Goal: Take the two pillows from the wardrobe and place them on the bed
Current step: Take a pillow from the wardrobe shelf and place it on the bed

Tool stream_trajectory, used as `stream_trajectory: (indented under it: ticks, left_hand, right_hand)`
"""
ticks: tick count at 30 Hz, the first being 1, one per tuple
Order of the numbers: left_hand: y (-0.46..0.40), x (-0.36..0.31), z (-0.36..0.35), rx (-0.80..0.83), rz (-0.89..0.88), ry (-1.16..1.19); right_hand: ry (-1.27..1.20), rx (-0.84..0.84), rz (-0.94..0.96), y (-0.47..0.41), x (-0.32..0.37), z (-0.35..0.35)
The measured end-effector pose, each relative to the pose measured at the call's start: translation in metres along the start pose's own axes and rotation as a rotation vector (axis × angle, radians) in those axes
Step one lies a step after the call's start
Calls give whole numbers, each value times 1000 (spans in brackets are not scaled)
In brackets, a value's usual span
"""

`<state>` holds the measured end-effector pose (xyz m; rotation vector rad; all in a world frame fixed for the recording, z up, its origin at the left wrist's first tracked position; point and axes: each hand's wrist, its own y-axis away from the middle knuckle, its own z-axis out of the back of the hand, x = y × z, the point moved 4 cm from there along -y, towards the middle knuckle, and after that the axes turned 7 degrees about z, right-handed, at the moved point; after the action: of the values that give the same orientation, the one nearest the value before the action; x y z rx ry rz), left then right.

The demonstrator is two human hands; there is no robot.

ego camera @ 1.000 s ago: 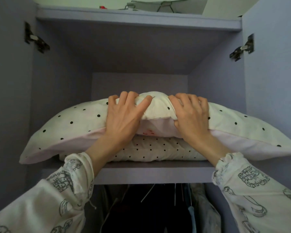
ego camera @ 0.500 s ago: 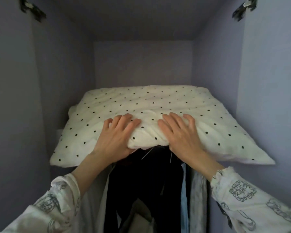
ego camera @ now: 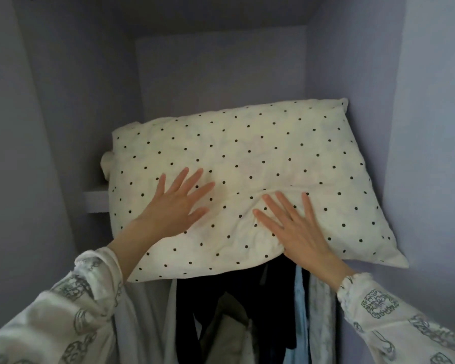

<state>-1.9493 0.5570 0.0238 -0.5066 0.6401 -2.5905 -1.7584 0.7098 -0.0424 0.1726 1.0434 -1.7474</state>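
Half a second ago both hands had their fingers curled over the pillow's front edge, bunching the cloth; now the fingers have straightened and spread, and the palms lie flat on top of the pillow [ego camera: 247, 164]. The view has also tipped further down, so more of the hanging clothes shows below.

The left hand [ego camera: 175, 206] rests on the pillow's near-left part, fingers fanned and pointing up and to the right. The right hand [ego camera: 293, 224] rests on the near-right part, close to the front edge, fingers spread and pointing up and to the left. Neither hand has hold of anything; each only touches the cloth with straight fingers. A crease runs across the cloth between the two hands and on to the right.

The pillow is cream with small black dots. It lies in the wardrobe [ego camera: 50, 114], on the shelf [ego camera: 96, 200], of which only a short pale strip shows at the left. Its front edge juts out past the shelf over the hanging clothes [ego camera: 234, 311], dark ones in the middle, pale ones at the sides. Its far right corner touches the wardrobe's right wall. Only one pillow can be made out; whether a second lies beneath it cannot be told. Both sleeves [ego camera: 394, 319] are white with a grey print.
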Motion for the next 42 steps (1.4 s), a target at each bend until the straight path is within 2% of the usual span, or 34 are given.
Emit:
stream_trajectory:
  ticks: [3, 7, 15, 17, 19, 21, 24, 26, 28, 30, 33, 34, 37, 38, 39, 42]
  left_hand:
    - [-40, 0, -1, -127, -53, -32]
    - [-87, 5, -22, -178, 52, -13]
    - [-100, 8, -44, -363, 49, 12]
    - [-96, 6, -45, -382, 36, 35]
    - [-93, 6, -44, -395, 35, 44]
    - [-92, 5, -44, -392, 38, 26]
    - [-81, 0, -47, -378, 20, -12]
    - [-72, -3, -47, -366, 5, 5]
    - [-65, -6, -39, -387, -14, 77]
    - [-68, -10, -19, -479, -77, 112]
    - [-101, -16, 21, -571, -134, 110]
    - [-116, -16, 31, -523, -98, 122]
    - [-145, -6, 22, -160, 74, 251]
    - [-145, -3, 12, -85, 128, 318]
    - [-140, 0, 3, -111, 170, 357]
    - [-112, 0, -16, -439, 240, 345]
  right_hand:
    - [13, 25, 40, -5, -1, -11]
    - [12, 79, 151, -5, -8, -20]
    - [-88, 204, 263, -8, -23, -17]
    - [-89, 117, 275, -17, -25, -9]
    - [-56, 12, 209, -36, -31, 1]
    - [-66, -72, 49, -64, -41, 6]
    - [-190, -115, -312, -99, -50, -2]
    - [-191, -171, -403, -107, -43, -12]
    - [-133, -243, -389, -108, -35, -18]
    - [-98, -337, -376, -104, -35, -23]
    - [-47, -463, -328, -92, -30, -36]
    - [-21, -490, -293, -87, -25, -41]
    - [34, -518, -182, -75, -16, -56]
    - [46, -522, -147, -74, -17, -59]
    - [54, -530, -113, -76, -19, -60]
    - [62, -553, -32, -81, -22, -61]
